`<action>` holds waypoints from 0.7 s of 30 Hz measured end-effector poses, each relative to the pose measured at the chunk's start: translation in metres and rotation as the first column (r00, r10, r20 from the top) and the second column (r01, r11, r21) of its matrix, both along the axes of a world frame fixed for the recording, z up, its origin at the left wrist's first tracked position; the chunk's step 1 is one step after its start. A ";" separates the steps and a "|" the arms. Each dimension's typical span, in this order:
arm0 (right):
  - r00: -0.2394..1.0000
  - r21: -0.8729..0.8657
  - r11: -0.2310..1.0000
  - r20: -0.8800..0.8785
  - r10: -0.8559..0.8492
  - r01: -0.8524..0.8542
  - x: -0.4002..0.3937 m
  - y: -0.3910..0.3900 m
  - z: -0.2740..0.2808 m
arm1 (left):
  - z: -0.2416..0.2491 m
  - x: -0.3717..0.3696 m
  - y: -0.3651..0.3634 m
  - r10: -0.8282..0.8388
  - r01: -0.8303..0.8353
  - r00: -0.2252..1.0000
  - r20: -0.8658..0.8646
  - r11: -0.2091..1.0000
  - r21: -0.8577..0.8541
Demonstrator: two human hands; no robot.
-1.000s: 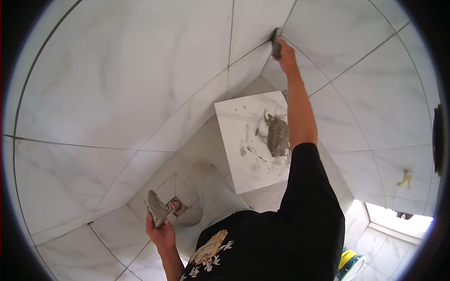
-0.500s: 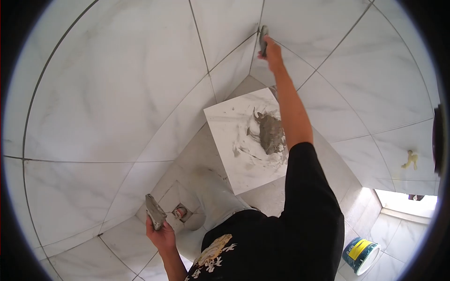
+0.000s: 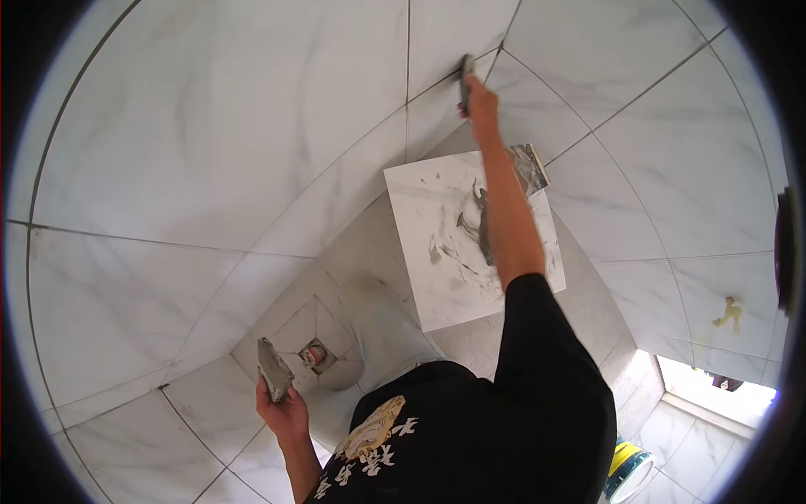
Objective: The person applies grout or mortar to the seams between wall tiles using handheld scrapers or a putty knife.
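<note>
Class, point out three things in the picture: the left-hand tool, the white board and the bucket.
Left-hand tool [image 3: 274, 372]: head view, middle of its grey face.
Board [image 3: 418, 210]: head view, a bare white patch.
Bucket [image 3: 623, 459]: head view, its yellow label.

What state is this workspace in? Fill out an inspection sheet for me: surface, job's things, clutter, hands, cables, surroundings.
Surface: white grey-veined square board, smeared, over grey floor tiles.
Job's things: dark grey paste on the board, partly hidden; flat grey-caked slab; narrow grey-smeared tool.
Clutter: grey-smeared rectangular piece at the board's far right corner; teal-and-white round bucket with yellow label, lower right.
Hands: left hand grips the slab; right hand holds the tool at the wall near the corner, exact contact unclear.
Cables: nothing seen.
Surroundings: white grey-veined wall tiles; square floor opening near the left hand.
</note>
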State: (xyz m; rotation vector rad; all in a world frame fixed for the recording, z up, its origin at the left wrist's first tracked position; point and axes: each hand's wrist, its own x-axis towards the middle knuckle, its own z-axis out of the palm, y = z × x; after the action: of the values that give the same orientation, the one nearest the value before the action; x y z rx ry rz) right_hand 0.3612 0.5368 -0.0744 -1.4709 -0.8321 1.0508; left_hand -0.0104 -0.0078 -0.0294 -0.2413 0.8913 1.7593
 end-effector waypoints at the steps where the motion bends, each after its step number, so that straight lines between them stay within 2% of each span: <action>1: 0.999 0.058 0.997 0.026 0.040 -0.042 -0.019 -0.019 -0.005 | 0.002 0.001 0.003 -0.004 0.004 1.000 0.008 1.000 -0.019; 4: 0.990 0.142 0.981 0.065 0.127 -0.135 -0.072 -0.082 -0.007 | 0.007 0.004 0.016 -0.030 0.030 1.000 -0.006 0.999 -0.020; 5: 0.994 0.235 0.966 0.047 0.097 -0.106 -0.091 -0.092 -0.021 | 0.007 0.006 0.019 -0.046 0.046 0.999 -0.023 0.999 -0.007; 6: 0.986 0.239 0.959 0.101 0.133 -0.154 -0.102 -0.098 -0.034 | 0.008 0.009 0.022 -0.048 0.048 0.998 -0.027 0.999 -0.001; 7: 0.976 0.239 0.947 0.096 0.195 -0.213 -0.110 -0.105 -0.047 | 0.009 0.011 0.025 -0.077 0.077 0.997 -0.018 0.997 0.026; 9: 0.889 0.154 0.877 0.006 0.459 -0.454 -0.106 -0.135 -0.032 | 0.012 0.017 0.021 -0.099 0.100 0.995 -0.019 0.993 0.058; 10: 0.887 0.164 0.874 0.000 0.463 -0.456 -0.104 -0.150 -0.030 | 0.014 0.017 0.015 -0.103 0.106 0.994 -0.048 0.992 0.068; 12: 0.787 0.182 0.776 -0.019 0.616 -0.603 -0.093 -0.167 -0.028 | 0.023 0.019 0.005 -0.099 0.106 0.992 -0.085 0.990 0.088; 13: 0.779 0.194 0.765 -0.012 0.627 -0.614 -0.086 -0.159 -0.033 | 0.032 0.025 -0.001 -0.032 0.036 0.997 -0.069 0.997 0.061; 14: 0.855 0.355 0.785 0.316 0.410 -0.507 -0.079 -0.152 -0.048 | 0.038 0.028 -0.012 0.036 -0.035 0.998 -0.055 0.999 0.022; 15: 0.828 0.526 0.733 0.553 0.092 -0.432 -0.074 -0.145 -0.058 | 0.028 0.025 -0.028 0.050 -0.049 0.997 -0.058 0.999 0.018; 17: 0.873 0.599 0.721 0.488 0.018 -0.349 -0.068 -0.130 -0.052 | 0.009 0.012 -0.059 0.038 -0.037 0.999 -0.003 0.992 0.120; 18: 0.875 0.597 0.735 0.484 -0.010 -0.322 -0.068 -0.122 -0.046 | 0.006 0.011 -0.071 0.042 -0.041 0.999 -0.009 0.992 0.120; 20: 0.866 0.599 0.731 0.499 -0.022 -0.327 -0.079 -0.102 -0.054 | 0.011 0.017 -0.079 0.140 -0.142 0.989 -0.037 0.988 -0.057; 21: 0.854 0.599 0.725 0.520 -0.031 -0.339 -0.086 -0.094 -0.061 | 0.014 0.018 -0.081 0.147 -0.149 0.988 -0.040 0.987 -0.061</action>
State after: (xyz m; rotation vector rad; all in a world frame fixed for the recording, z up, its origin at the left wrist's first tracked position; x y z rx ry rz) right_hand 0.2749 0.4432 -0.1359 -1.0288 -1.5554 0.3669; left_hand 0.0077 -0.0891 -0.0149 -0.3257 0.9773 1.8790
